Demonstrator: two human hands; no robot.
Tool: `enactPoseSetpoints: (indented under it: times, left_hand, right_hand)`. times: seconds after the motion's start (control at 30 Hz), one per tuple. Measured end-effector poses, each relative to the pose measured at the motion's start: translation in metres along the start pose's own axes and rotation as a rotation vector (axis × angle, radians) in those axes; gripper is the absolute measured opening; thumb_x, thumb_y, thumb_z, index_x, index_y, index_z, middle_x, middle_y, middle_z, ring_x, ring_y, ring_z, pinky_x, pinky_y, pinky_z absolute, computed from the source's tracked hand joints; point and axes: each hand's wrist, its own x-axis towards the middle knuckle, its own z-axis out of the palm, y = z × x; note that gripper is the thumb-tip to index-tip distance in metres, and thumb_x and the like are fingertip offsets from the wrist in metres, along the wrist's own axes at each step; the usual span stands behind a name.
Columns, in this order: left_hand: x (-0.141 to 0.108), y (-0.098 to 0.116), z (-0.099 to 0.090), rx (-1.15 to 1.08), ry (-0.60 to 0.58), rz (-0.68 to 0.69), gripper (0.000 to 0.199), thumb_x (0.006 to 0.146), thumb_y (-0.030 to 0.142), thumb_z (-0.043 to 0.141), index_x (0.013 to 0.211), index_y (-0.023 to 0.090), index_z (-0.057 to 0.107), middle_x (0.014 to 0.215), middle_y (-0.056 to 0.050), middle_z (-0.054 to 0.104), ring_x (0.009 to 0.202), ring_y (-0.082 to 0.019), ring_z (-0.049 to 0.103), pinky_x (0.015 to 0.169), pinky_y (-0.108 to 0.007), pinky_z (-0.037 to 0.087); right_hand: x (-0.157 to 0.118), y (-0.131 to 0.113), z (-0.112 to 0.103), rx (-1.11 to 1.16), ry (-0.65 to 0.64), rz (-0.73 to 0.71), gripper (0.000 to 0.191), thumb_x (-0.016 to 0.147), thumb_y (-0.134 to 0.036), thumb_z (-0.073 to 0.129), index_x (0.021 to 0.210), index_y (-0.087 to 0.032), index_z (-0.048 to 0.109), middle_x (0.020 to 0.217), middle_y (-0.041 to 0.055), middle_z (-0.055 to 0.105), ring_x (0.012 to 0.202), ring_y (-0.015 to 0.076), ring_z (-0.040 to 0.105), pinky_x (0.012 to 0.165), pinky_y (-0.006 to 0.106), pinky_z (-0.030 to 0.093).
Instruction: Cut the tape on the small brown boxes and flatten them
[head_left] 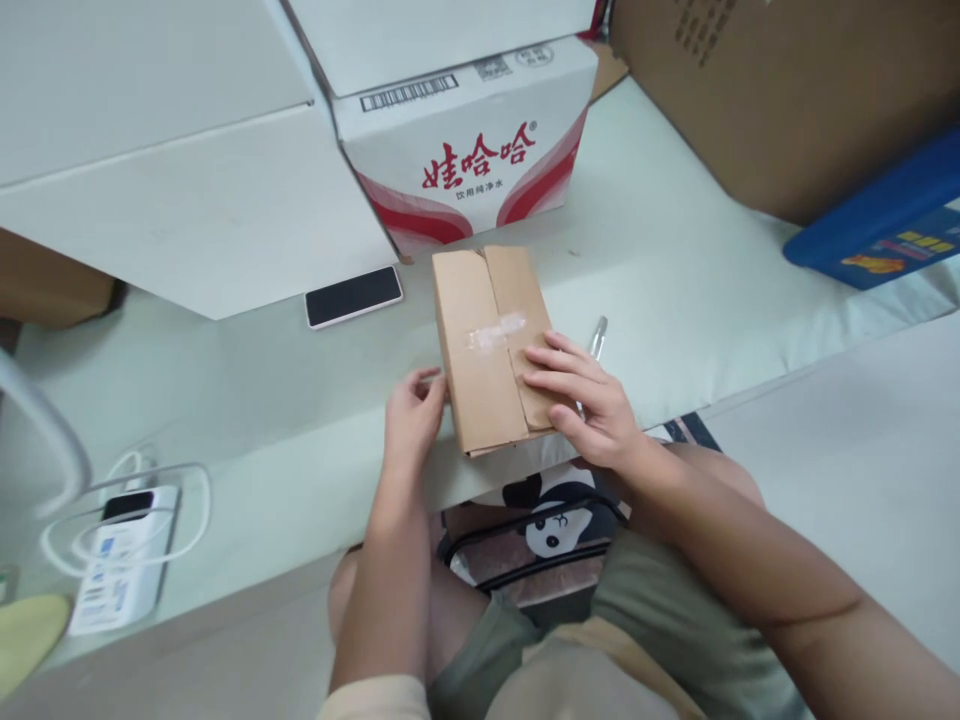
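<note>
A brown cardboard box (480, 390) lies on the pale green table cover, its two top flaps meeting under a strip of clear tape (496, 330). My right hand (581, 395) rests on the box's right flap near the front corner, fingers spread. At the box's left side is my left hand (415, 410), fingers curled and pressed together; whether they hold anything is too small to tell. Partly behind my right hand lies a slim silvery object (598, 338) on the cover.
Behind the box stands a white and red carton (480, 150), with large white boxes (225, 220) to its left. A phone (354, 297) lies nearby. A power strip with cables (124, 570) is at left; a blue package (877, 225) and brown carton (787, 90) are at right.
</note>
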Motion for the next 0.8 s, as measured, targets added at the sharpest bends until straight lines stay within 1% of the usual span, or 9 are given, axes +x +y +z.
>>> enactPoseSetpoints:
  times: [0.07,0.13,0.23,0.37,0.43,0.5,0.63,0.73,0.8]
  left_hand:
    - [0.003,0.006,-0.002,-0.068,0.170,0.221,0.042,0.079,0.048,0.075,0.111,0.020,0.072,0.109,-0.010,0.077,0.109,-0.026,0.072,0.102,-0.041,0.055]
    - [0.004,0.015,-0.005,-0.162,0.217,0.532,0.044,0.085,0.051,0.070,0.120,0.025,0.070,0.135,-0.009,0.068,0.134,-0.025,0.060,0.115,-0.042,0.046]
    - [0.003,0.027,-0.008,-0.072,0.035,0.854,0.042,0.088,0.058,0.064,0.118,0.030,0.073,0.139,-0.004,0.066,0.149,-0.027,0.045,0.128,-0.049,0.030]
    - [0.002,0.032,-0.007,0.024,-0.035,0.853,0.041,0.089,0.062,0.059,0.098,0.027,0.079,0.122,-0.005,0.071,0.144,-0.031,0.049,0.132,-0.052,0.021]
    - [0.003,0.029,-0.005,-0.018,0.031,0.834,0.042,0.088,0.063,0.060,0.096,0.026,0.079,0.120,-0.006,0.070,0.144,-0.032,0.048,0.132,-0.053,0.022]
    - [0.001,0.027,-0.001,-0.025,0.064,0.839,0.040,0.088,0.060,0.060,0.098,0.026,0.079,0.121,-0.006,0.069,0.144,-0.032,0.048,0.131,-0.053,0.023]
    - [-0.007,0.025,0.008,-0.020,0.090,0.902,0.031,0.095,0.045,0.055,0.103,0.026,0.079,0.121,-0.004,0.069,0.139,-0.027,0.052,0.131,-0.051,0.024]
    - [-0.011,0.022,0.014,-0.020,0.120,0.932,0.031,0.097,0.039,0.051,0.107,0.026,0.078,0.124,-0.004,0.069,0.141,-0.026,0.051,0.132,-0.049,0.023]
    - [-0.009,0.018,0.016,-0.003,0.140,0.954,0.035,0.098,0.042,0.048,0.108,0.026,0.077,0.125,-0.004,0.068,0.143,-0.027,0.049,0.131,-0.050,0.024]
  right_hand:
    - [0.001,0.003,0.003,0.014,-0.036,0.002,0.038,0.100,-0.040,0.052,0.132,-0.029,0.068,0.144,0.0049,0.066,0.145,0.0273,0.052,0.124,0.057,0.041]
    - [0.002,0.002,0.005,0.037,-0.082,-0.012,0.039,0.099,-0.042,0.052,0.134,-0.030,0.067,0.144,0.0041,0.066,0.145,0.0274,0.051,0.126,0.057,0.038]
    - [0.002,-0.005,0.007,0.114,-0.187,-0.057,0.044,0.098,-0.045,0.053,0.138,-0.030,0.062,0.147,0.0043,0.064,0.149,0.0281,0.047,0.128,0.056,0.035]
    - [0.003,-0.013,-0.005,0.156,-0.171,0.006,0.047,0.098,-0.049,0.050,0.138,-0.026,0.058,0.139,0.0089,0.067,0.138,0.0280,0.056,0.115,0.051,0.049]
    - [0.005,-0.009,-0.017,-0.005,-0.022,0.182,0.034,0.097,-0.044,0.050,0.120,-0.024,0.066,0.113,0.0093,0.073,0.107,0.0248,0.068,0.093,0.044,0.057]
    - [0.008,0.002,-0.030,-0.242,0.049,0.447,0.025,0.093,-0.038,0.051,0.104,-0.023,0.068,0.085,0.0056,0.070,0.079,0.0212,0.065,0.075,0.038,0.054]
    - [0.009,0.029,-0.045,-0.576,-0.281,0.885,0.037,0.090,-0.043,0.055,0.119,-0.024,0.066,0.076,0.0051,0.070,0.066,0.0228,0.060,0.062,0.035,0.044]
    - [0.007,0.039,-0.042,-0.659,-0.462,0.914,0.035,0.090,-0.046,0.052,0.114,-0.026,0.068,0.089,0.0095,0.075,0.073,0.0269,0.065,0.062,0.036,0.044]
    - [0.006,0.040,-0.038,-0.635,-0.446,0.891,0.028,0.090,-0.041,0.052,0.103,-0.026,0.070,0.089,0.0084,0.076,0.077,0.0274,0.068,0.066,0.037,0.046]
